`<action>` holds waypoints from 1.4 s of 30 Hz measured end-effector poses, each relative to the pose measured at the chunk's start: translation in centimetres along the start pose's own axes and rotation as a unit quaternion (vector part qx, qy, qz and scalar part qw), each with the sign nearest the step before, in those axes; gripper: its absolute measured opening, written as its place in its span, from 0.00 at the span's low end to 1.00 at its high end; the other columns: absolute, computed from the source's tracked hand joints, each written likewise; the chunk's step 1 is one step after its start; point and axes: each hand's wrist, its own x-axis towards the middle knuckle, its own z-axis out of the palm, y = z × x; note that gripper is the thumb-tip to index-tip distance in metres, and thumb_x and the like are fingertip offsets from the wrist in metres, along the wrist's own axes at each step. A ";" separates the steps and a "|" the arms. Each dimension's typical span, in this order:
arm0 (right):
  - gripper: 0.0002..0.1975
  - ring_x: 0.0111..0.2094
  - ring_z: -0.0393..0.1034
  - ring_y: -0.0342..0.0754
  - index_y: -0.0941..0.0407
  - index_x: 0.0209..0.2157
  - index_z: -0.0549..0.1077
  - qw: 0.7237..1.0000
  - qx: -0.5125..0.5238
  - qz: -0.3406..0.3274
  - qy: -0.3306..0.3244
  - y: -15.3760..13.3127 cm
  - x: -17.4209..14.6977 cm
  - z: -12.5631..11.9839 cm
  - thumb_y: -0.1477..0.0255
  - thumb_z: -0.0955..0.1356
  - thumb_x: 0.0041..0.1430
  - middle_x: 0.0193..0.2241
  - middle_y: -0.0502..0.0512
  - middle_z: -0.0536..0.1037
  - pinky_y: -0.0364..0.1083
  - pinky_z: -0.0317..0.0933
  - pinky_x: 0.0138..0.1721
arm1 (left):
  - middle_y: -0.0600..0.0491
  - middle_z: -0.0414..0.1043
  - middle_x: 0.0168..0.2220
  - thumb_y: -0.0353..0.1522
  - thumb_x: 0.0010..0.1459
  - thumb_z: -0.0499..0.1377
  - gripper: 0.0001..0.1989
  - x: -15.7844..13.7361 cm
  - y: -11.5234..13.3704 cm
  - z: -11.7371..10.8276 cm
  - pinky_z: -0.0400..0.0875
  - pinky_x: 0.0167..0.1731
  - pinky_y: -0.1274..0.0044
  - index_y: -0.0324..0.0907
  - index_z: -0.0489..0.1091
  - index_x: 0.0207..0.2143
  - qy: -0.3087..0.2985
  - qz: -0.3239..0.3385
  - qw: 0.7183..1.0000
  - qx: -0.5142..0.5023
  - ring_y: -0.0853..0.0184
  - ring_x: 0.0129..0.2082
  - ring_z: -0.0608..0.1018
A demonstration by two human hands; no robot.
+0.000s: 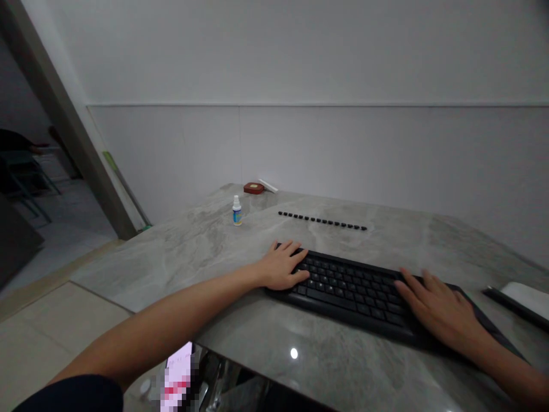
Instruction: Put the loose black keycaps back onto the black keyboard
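A black keyboard [347, 289] lies at a slant on the grey marbled table [189, 252]. My left hand [283, 268] rests over its left end, fingers spread and thumb lying across the keys. Over the right part of the keyboard is my right hand [441, 306], its fingers stretched out and slightly blurred. Neither hand is gripping anything. Beyond the keyboard runs a line of small black pieces [321, 220] that look like keycaps. Pale spots show among the keys near my left thumb.
A small white spray bottle [237, 212] stands left of the line. Farther back are a reddish-brown box [254, 188] and a white strip [268, 186]. A white object with a black edge [525, 300] lies far right. A lit phone [178, 372] is below the table's front edge.
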 end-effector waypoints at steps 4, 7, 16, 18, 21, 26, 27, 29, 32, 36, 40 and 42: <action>0.30 0.61 0.55 0.67 0.57 0.62 0.60 0.995 0.015 -0.083 -0.062 -7.0 0.4 -0.4 0.56 0.56 0.65 0.60 0.70 0.61 0.66 0.54 0.57 | 0.35 0.42 0.67 0.50 0.64 0.45 0.37 -0.6 1.9 0.0 0.41 0.60 0.50 0.34 0.46 0.66 -0.032 0.076 0.992 0.091 0.45 0.66 0.47; 0.34 0.65 0.47 0.66 0.56 0.65 0.54 0.978 0.075 -0.158 -0.115 -11.7 2.2 -1.6 0.51 0.53 0.65 0.65 0.68 0.53 0.66 0.47 0.60 | 0.38 0.36 0.68 0.55 0.61 0.44 0.43 -0.6 3.1 -0.1 0.39 0.62 0.54 0.35 0.41 0.67 -0.068 0.118 0.985 0.103 0.47 0.67 0.42; 0.39 0.64 0.50 0.62 0.67 0.65 0.52 0.909 0.217 -0.300 -0.192 -14.7 7.9 -1.8 0.52 0.56 0.64 0.64 0.72 0.53 0.58 0.47 0.62 | 0.49 0.50 0.66 0.45 0.68 0.38 0.28 0.9 -5.4 -1.0 0.47 0.64 0.65 0.43 0.53 0.65 -0.030 -0.029 0.998 0.043 0.60 0.66 0.53; 0.36 0.64 0.51 0.61 0.65 0.64 0.53 0.904 0.233 -0.308 -0.183 -14.2 8.1 -1.5 0.53 0.56 0.65 0.64 0.71 0.54 0.58 0.48 0.62 | 0.49 0.57 0.64 0.42 0.68 0.42 0.25 1.8 -8.4 -0.7 0.50 0.63 0.67 0.42 0.61 0.60 0.029 -0.074 0.996 0.046 0.61 0.64 0.58; 0.32 0.62 0.56 0.59 0.62 0.64 0.56 0.896 0.244 -0.328 -0.171 -13.2 8.6 -1.2 0.56 0.57 0.66 0.62 0.69 0.59 0.56 0.51 0.60 | 0.45 0.65 0.58 0.35 0.65 0.48 0.19 3.8 -11.6 -0.5 0.57 0.60 0.70 0.38 0.68 0.53 0.099 -0.112 0.987 0.063 0.61 0.59 0.66; 0.13 0.43 0.72 0.46 0.55 0.40 0.78 0.904 0.240 -0.341 -0.098 -9.1 11.5 0.7 0.66 0.63 0.62 0.40 0.55 0.79 0.43 0.61 0.48 | 0.41 0.71 0.46 0.31 0.58 0.55 0.14 8.1 -14.6 -1.1 0.64 0.52 0.70 0.34 0.70 0.46 0.158 -0.172 0.969 0.081 0.58 0.49 0.73; 0.12 0.38 0.72 0.46 0.56 0.33 0.78 0.919 0.230 -0.312 -0.079 -8.0 12.3 1.3 0.67 0.64 0.60 0.34 0.55 0.80 0.43 0.62 0.44 | 0.41 0.71 0.44 0.31 0.58 0.55 0.14 8.9 -15.1 -1.2 0.65 0.51 0.70 0.34 0.69 0.46 0.168 -0.182 0.965 0.081 0.58 0.47 0.73; 0.14 0.32 0.70 0.47 0.59 0.27 0.77 0.945 0.212 -0.244 -0.038 -5.6 13.7 2.5 0.70 0.63 0.60 0.29 0.58 0.78 0.44 0.60 0.37 | 0.42 0.71 0.42 0.31 0.57 0.56 0.15 10.2 -16.1 -1.4 0.66 0.48 0.70 0.33 0.69 0.46 0.183 -0.195 0.961 0.078 0.58 0.45 0.74; 0.19 0.25 0.65 0.46 0.60 0.21 0.74 0.972 0.193 -0.129 0.027 -2.9 15.0 3.7 0.71 0.60 0.61 0.21 0.58 0.75 0.44 0.54 0.29 | 0.44 0.72 0.41 0.31 0.55 0.57 0.17 11.7 -17.3 -1.4 0.67 0.46 0.71 0.34 0.68 0.47 0.192 -0.193 0.960 0.066 0.59 0.43 0.75; 0.20 0.22 0.62 0.44 0.60 0.20 0.73 0.978 0.184 -0.070 0.071 -2.6 15.2 4.3 0.70 0.59 0.62 0.19 0.56 0.73 0.43 0.48 0.26 | 0.48 0.72 0.42 0.32 0.55 0.58 0.19 13.3 -18.5 -1.4 0.67 0.47 0.74 0.38 0.70 0.49 0.188 -0.175 0.965 0.047 0.61 0.43 0.76; 0.16 0.23 0.63 0.43 0.59 0.18 0.72 0.973 0.188 -0.124 0.050 -4.1 14.9 4.5 0.72 0.63 0.58 0.19 0.54 0.73 0.42 0.49 0.28 | 0.47 0.73 0.42 0.34 0.54 0.59 0.17 14.2 -18.9 -1.5 0.68 0.47 0.73 0.39 0.74 0.46 0.188 -0.169 0.967 0.037 0.60 0.43 0.76; 0.15 0.23 0.62 0.43 0.59 0.18 0.72 0.970 0.191 -0.145 0.038 -4.6 14.9 4.4 0.73 0.63 0.57 0.19 0.53 0.73 0.42 0.50 0.29 | 0.48 0.74 0.41 0.35 0.54 0.59 0.14 14.3 -18.9 -1.5 0.68 0.47 0.72 0.40 0.76 0.42 0.190 -0.167 0.967 0.032 0.59 0.43 0.76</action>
